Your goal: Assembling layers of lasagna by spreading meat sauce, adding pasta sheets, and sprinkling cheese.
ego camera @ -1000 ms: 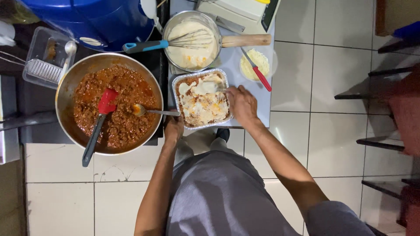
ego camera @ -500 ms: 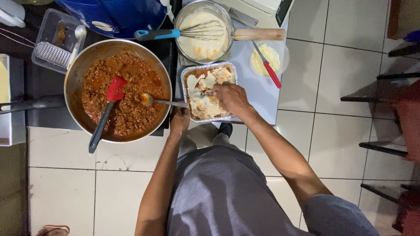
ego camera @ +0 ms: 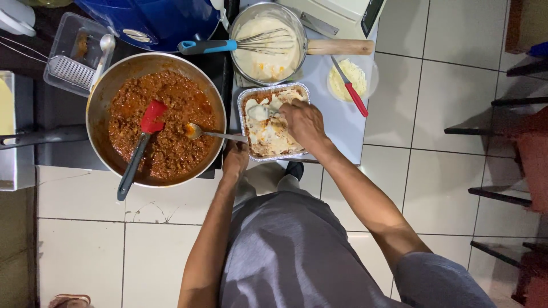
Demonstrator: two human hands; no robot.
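My right hand [ego camera: 303, 122] holds a spoon [ego camera: 260, 111] carrying white sauce over a foil tray [ego camera: 244, 98] filled with meat sauce and white sauce. My left hand [ego camera: 235, 157] grips the near left corner of that tray. A second spoon [ego camera: 197, 132] rests in the big pan of red meat sauce [ego camera: 157, 122], its handle pointing at my left hand. A red spatula [ego camera: 149, 122] with a dark handle also lies in that pan. Behind the tray stands a saucepan of white sauce [ego camera: 268, 51] with a blue-handled whisk [ego camera: 228, 44] across it.
A small bowl of grated cheese [ego camera: 349, 80] with a red-handled knife [ego camera: 351, 91] sits right of the tray. A clear box with a grater [ego camera: 71, 68] and a blue container [ego camera: 154, 20] stand behind the pan. Dark chairs [ego camera: 514, 142] line the right side over white floor tiles.
My right hand has moved from the tray's right side toward its far left corner with the spoon of white sauce. The left hand stays at the tray's corner.
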